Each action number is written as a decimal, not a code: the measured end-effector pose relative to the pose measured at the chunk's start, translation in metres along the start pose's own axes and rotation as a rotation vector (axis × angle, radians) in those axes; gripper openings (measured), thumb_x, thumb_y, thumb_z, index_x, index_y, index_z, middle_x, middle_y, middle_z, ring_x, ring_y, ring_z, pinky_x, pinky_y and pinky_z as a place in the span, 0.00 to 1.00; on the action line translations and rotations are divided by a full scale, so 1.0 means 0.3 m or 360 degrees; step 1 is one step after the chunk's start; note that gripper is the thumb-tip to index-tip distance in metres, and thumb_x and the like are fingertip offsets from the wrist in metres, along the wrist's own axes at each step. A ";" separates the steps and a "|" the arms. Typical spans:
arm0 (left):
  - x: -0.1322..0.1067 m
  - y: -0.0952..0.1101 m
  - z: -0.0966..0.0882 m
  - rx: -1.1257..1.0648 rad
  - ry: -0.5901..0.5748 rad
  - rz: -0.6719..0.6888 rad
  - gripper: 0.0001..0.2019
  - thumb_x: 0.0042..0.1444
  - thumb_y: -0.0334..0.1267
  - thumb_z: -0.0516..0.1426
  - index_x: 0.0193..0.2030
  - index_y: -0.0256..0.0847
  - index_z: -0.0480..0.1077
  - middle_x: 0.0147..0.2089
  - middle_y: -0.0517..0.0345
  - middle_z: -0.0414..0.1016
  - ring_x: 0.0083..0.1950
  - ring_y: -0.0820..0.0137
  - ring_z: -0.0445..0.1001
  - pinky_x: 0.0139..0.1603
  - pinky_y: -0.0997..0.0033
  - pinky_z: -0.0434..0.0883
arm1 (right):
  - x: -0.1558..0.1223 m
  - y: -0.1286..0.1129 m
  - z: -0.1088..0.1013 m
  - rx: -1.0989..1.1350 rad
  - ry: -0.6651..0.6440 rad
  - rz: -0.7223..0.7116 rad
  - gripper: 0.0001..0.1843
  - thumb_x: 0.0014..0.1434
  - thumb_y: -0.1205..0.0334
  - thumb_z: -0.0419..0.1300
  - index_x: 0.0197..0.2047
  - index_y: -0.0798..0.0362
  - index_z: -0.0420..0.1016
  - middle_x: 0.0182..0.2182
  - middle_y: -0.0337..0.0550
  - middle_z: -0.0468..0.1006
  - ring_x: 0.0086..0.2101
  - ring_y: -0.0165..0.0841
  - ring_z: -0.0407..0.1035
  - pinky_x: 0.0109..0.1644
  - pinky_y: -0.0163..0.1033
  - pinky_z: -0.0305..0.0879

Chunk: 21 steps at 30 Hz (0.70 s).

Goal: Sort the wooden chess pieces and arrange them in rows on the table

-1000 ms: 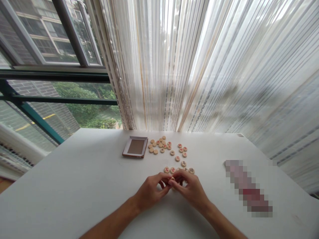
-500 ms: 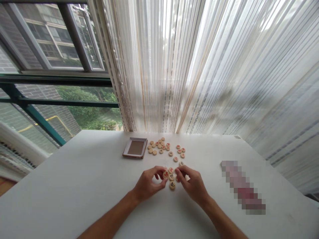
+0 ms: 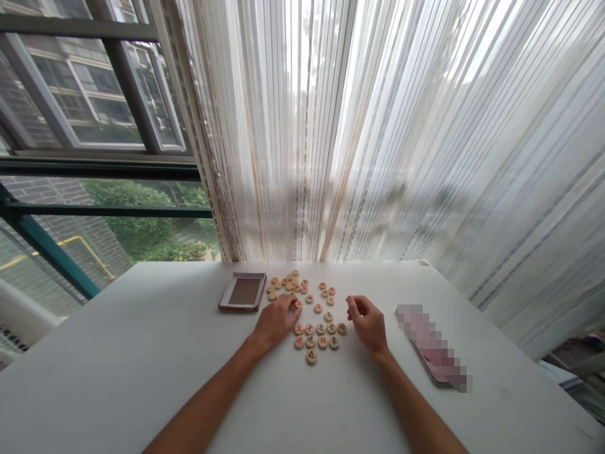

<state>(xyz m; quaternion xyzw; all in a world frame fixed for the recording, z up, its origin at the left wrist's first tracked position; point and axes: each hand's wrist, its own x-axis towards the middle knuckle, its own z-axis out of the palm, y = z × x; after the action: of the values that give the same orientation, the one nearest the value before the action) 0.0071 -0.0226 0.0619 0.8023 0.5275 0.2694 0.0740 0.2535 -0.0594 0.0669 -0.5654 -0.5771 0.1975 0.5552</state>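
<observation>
My left hand (image 3: 276,320) pinches a round wooden Chinese chess piece (image 3: 299,304) with a red character between thumb and fingertips. Nearer to me are face-up pieces in short rows: a row with red and black characters (image 3: 321,329), a second row (image 3: 322,342) below it, and a lone black-character piece (image 3: 311,357) at the front. To the right of the rows my right hand (image 3: 367,321) is closed with curled fingers, apart from the pieces; no piece shows in it.
Beyond my left hand lies a cluster of loose pieces (image 3: 289,286), some blank side up. More red pieces (image 3: 324,293) lie to its right. An open shallow box (image 3: 243,292) stands at the left. A blurred-out phone-like object (image 3: 432,347) lies at the right on the white table (image 3: 142,353).
My left hand has moved up and away from the rows with a red piece. My right hand has drawn off to the right, uncovering the rows. The camera view has shifted slightly.
</observation>
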 end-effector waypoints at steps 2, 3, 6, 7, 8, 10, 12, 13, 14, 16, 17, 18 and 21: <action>0.013 -0.008 0.012 -0.0005 0.0027 0.0005 0.10 0.63 0.39 0.55 0.48 0.42 0.72 0.48 0.54 0.77 0.48 0.65 0.76 0.49 0.70 0.71 | 0.005 0.011 0.001 0.0008 0.0018 0.0015 0.18 0.64 0.47 0.55 0.33 0.53 0.74 0.22 0.38 0.75 0.23 0.32 0.72 0.30 0.34 0.68; 0.018 -0.013 0.017 -0.0006 0.0039 0.0004 0.10 0.63 0.39 0.55 0.49 0.42 0.71 0.48 0.54 0.77 0.48 0.65 0.76 0.50 0.70 0.71 | 0.006 0.017 0.003 0.0012 0.0024 0.0024 0.19 0.64 0.47 0.55 0.33 0.53 0.74 0.22 0.38 0.74 0.23 0.32 0.72 0.30 0.34 0.68; 0.025 -0.028 0.031 0.0000 0.0056 -0.0009 0.11 0.64 0.39 0.54 0.50 0.42 0.71 0.50 0.53 0.77 0.49 0.64 0.76 0.51 0.68 0.71 | 0.010 0.036 0.008 0.0031 0.0039 0.0062 0.19 0.64 0.46 0.56 0.33 0.53 0.74 0.22 0.38 0.74 0.23 0.32 0.71 0.30 0.34 0.67; 0.025 -0.033 0.035 0.0004 0.0058 -0.0013 0.11 0.64 0.39 0.54 0.51 0.42 0.71 0.50 0.53 0.76 0.50 0.64 0.76 0.52 0.68 0.71 | 0.011 0.042 0.010 0.0038 0.0045 0.0079 0.19 0.64 0.45 0.56 0.33 0.53 0.74 0.21 0.38 0.74 0.23 0.32 0.71 0.30 0.33 0.67; 0.025 -0.037 0.039 0.0009 0.0056 -0.0016 0.11 0.64 0.40 0.54 0.51 0.42 0.71 0.51 0.53 0.76 0.50 0.64 0.76 0.52 0.68 0.71 | 0.013 0.048 0.011 0.0046 0.0051 0.0098 0.20 0.63 0.45 0.56 0.34 0.53 0.75 0.21 0.38 0.74 0.23 0.32 0.71 0.29 0.33 0.67; 0.024 -0.043 0.046 0.0018 0.0055 -0.0023 0.12 0.65 0.40 0.54 0.53 0.42 0.70 0.52 0.53 0.76 0.51 0.64 0.75 0.54 0.68 0.71 | 0.015 0.055 0.013 0.0061 0.0056 0.0134 0.21 0.63 0.43 0.56 0.34 0.53 0.75 0.21 0.38 0.74 0.23 0.32 0.71 0.29 0.34 0.66; 0.023 -0.046 0.050 0.0029 0.0071 -0.0030 0.13 0.65 0.41 0.54 0.54 0.43 0.70 0.53 0.53 0.76 0.52 0.64 0.75 0.55 0.68 0.71 | 0.017 0.058 0.014 0.0073 0.0051 0.0159 0.22 0.62 0.42 0.56 0.34 0.54 0.75 0.21 0.38 0.74 0.22 0.32 0.70 0.28 0.34 0.66; 0.023 -0.046 0.051 0.0034 0.0084 -0.0032 0.13 0.64 0.41 0.55 0.54 0.43 0.70 0.53 0.53 0.76 0.52 0.64 0.75 0.54 0.68 0.71 | 0.017 0.057 0.013 0.0077 0.0046 0.0168 0.22 0.62 0.42 0.56 0.34 0.54 0.75 0.21 0.38 0.74 0.22 0.31 0.70 0.28 0.34 0.66; 0.022 -0.045 0.051 0.0037 0.0098 -0.0032 0.13 0.64 0.41 0.55 0.53 0.43 0.70 0.53 0.53 0.76 0.52 0.64 0.75 0.54 0.68 0.71 | 0.018 0.056 0.012 0.0079 0.0042 0.0173 0.23 0.61 0.41 0.56 0.34 0.54 0.75 0.20 0.38 0.74 0.22 0.31 0.70 0.28 0.34 0.66; 0.021 -0.042 0.048 0.0044 0.0116 -0.0023 0.13 0.64 0.41 0.55 0.53 0.43 0.70 0.53 0.54 0.76 0.51 0.65 0.76 0.53 0.69 0.72 | 0.017 0.054 0.010 0.0076 0.0037 0.0181 0.23 0.61 0.41 0.57 0.34 0.54 0.76 0.20 0.38 0.74 0.22 0.31 0.70 0.28 0.34 0.66; 0.019 -0.040 0.046 0.0051 0.0113 -0.0013 0.12 0.64 0.41 0.55 0.53 0.44 0.71 0.53 0.54 0.76 0.51 0.65 0.76 0.52 0.69 0.72 | 0.017 0.053 0.009 0.0073 0.0034 0.0184 0.23 0.61 0.40 0.57 0.34 0.54 0.76 0.20 0.38 0.74 0.22 0.31 0.70 0.28 0.34 0.66; 0.018 -0.038 0.043 0.0062 0.0101 -0.0001 0.12 0.65 0.41 0.54 0.53 0.46 0.71 0.54 0.55 0.75 0.50 0.66 0.76 0.51 0.69 0.73 | 0.017 0.053 0.009 0.0069 0.0031 0.0187 0.24 0.61 0.40 0.57 0.34 0.54 0.76 0.20 0.38 0.74 0.22 0.31 0.70 0.28 0.34 0.65; 0.014 -0.030 0.036 0.0127 0.0031 0.0049 0.11 0.66 0.40 0.52 0.53 0.51 0.72 0.56 0.58 0.73 0.47 0.67 0.77 0.45 0.70 0.74 | 0.017 0.057 0.008 0.0054 0.0021 0.0197 0.24 0.61 0.40 0.56 0.35 0.54 0.76 0.20 0.38 0.74 0.22 0.32 0.70 0.28 0.34 0.65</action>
<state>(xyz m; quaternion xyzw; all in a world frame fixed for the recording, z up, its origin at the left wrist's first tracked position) 0.0065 -0.0131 0.0505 0.8100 0.5261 0.2570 0.0327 0.2600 -0.0491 0.0537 -0.5916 -0.5340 0.2376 0.5553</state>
